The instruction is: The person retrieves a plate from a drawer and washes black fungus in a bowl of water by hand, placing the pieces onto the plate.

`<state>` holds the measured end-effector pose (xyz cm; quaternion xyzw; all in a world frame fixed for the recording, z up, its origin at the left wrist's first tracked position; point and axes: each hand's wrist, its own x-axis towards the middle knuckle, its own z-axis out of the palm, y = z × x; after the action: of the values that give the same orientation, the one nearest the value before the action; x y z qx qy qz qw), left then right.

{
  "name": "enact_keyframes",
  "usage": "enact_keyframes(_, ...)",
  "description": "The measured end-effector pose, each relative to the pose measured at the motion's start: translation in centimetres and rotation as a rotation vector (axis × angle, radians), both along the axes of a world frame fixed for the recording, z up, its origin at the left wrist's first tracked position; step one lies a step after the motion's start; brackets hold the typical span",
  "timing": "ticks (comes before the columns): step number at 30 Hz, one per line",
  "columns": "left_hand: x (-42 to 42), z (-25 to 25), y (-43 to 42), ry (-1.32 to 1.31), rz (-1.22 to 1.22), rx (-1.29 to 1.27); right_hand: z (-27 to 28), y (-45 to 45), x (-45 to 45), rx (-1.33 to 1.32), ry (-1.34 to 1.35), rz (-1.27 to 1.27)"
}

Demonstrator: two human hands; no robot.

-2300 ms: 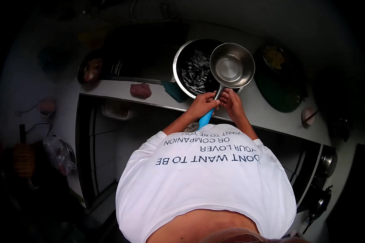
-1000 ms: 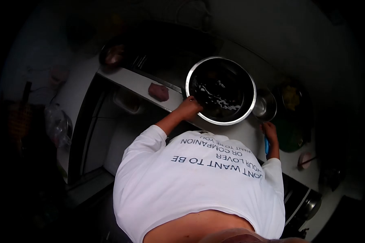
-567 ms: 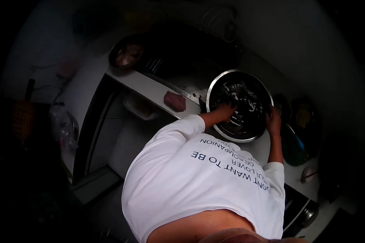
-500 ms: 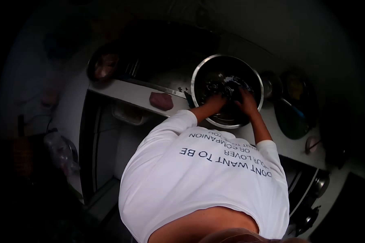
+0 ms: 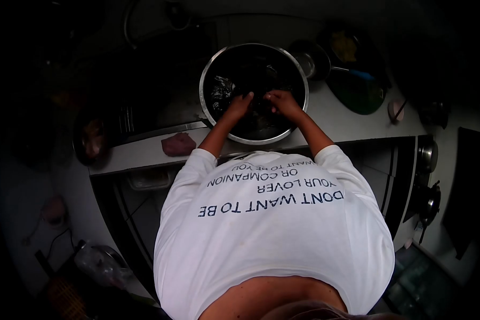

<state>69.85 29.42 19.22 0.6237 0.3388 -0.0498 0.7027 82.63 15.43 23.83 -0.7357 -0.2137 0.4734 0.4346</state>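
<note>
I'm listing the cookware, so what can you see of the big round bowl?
The bowl is wide and upright, with a shiny, metal-looking rim and dark, glinting interior. It sits on the counter beside the small pan. The left hand and right hand are within its rim; its contents are too dark to identify.

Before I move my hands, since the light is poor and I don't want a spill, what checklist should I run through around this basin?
1. Both hands within the basin's rim: ok, left hand and right hand are over the inside of the basin.
2. Basin upright: ok.
3. Saucepan out of the hands' way: ok, the saucepan sits beyond the basin's right side, neither hand on it.
4. Pink item well back from the counter's front edge: not ok, the pink item lies close to it.
5. What the fingers hold: cannot tell, too dark.
</note>
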Motion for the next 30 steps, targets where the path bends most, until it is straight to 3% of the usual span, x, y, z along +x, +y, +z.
enact_keyframes(3, -0.3, -2.0, 0.0, -0.1, 0.139, -0.123, -0.3, 0.0, 0.1, 0.051, 0.123, -0.08)
enact_keyframes(4, -0.8, -0.2, 0.1, -0.071, 0.12, -0.216, 0.1, 0.2, 0.0, 0.077, 0.168, -0.1)
enact_keyframes(7, -0.8, -0.8, 0.0, -0.099, 0.274, -0.258, 1.4, 0.7, -0.6, 0.054, 0.297, -0.312)
enact_keyframes(10, -1.7, 1.1, 0.0, -0.171, 0.216, -0.168, -1.8, 0.8, 0.2, 0.237, 0.111, -0.235)
enact_keyframes(13, -1.9, 0.5, 0.0, -0.068, -0.187, 0.536, -3.3, 0.6, 0.6, 0.136, -0.859, 0.069)
enact_keyframes(14, -2.2, 1.4, -0.7, 0.021, -0.297, 0.709, -3.5, 0.4, 0.1, 0.04, -1.031, 0.127)
enact_keyframes(17, -2.7, 1.2, -1.7, 0.078, -0.55, 1.038, -2.6, 0.7, -0.7, -0.384, -0.955, 0.503)
enact_keyframes(18, -2.8, 1.4, -1.7, 0.048, -0.535, 1.018, -1.9, 0.7, -0.8, -0.362, -0.929, 0.501)
enact_keyframes(20, -2.8, 5.6, -1.1, -0.013, -0.512, 0.972, 3.3, 0.9, -0.7, -0.153, -0.854, 0.321)
enact_keyframes(21, -2.7, 7.6, -1.0, -0.127, -0.329, 0.801, 6.0, 0.8, -0.5, -0.051, -0.813, 0.23)
enact_keyframes(23, -2.4, 11.5, -0.6, -0.326, 0.029, 0.441, 9.5, 0.9, 0.9, 0.275, -0.392, 0.048)
enact_keyframes(25, -2.0, 14.6, -0.3, -0.442, 0.294, 0.3, 14.1, 0.9, 1.2, 0.558, -0.038, -0.039)
enact_keyframes(27, -1.5, 14.9, -0.2, -0.648, 0.381, 0.266, 14.8, 0.9, 1.5, 0.708, 0.121, -0.057)
enact_keyframes(29, -0.1, 11.0, 0.3, -0.48, 0.173, 0.502, 11.2, 1.4, 1.3, 0.819, 0.643, -0.123)
enact_keyframes(30, 0.5, 8.0, 0.3, -0.279, -0.114, 0.958, 7.9, 1.3, 1.2, 0.554, -0.044, 0.173)
